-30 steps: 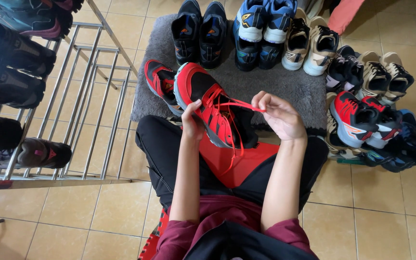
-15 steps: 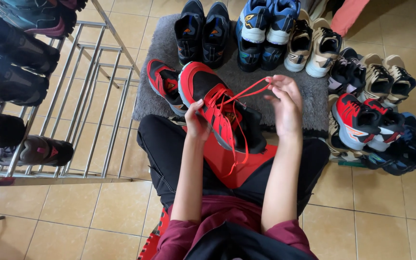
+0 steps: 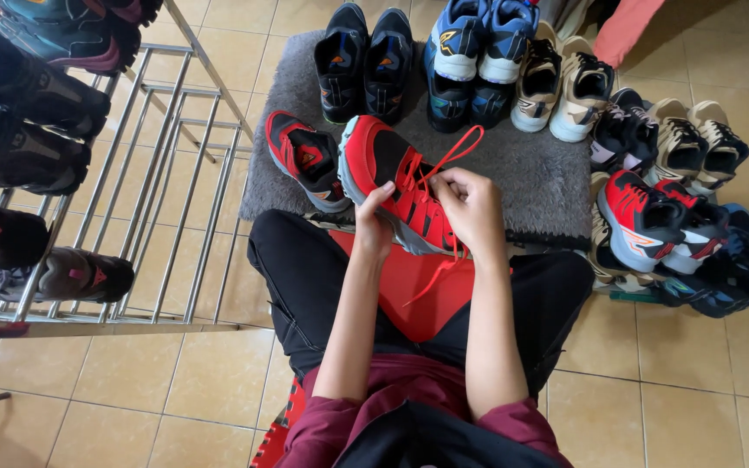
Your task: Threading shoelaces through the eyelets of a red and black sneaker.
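Red sneaker (image 3: 392, 178) rests tilted on our lap above the grey mat (image 3: 548, 186), toe pointing away from us. Our hands cover its heel and much of the tongue, and the sole is out of sight. Our left hand (image 3: 373, 227) clasps its near side, thumb over the upper. Our right hand (image 3: 472, 208) pinches the red lace (image 3: 452, 154) right over the eyelets; a loop arcs out beyond the fingers, a loose end dangles below. Its twin (image 3: 305, 160) lies just beside it on the mat.
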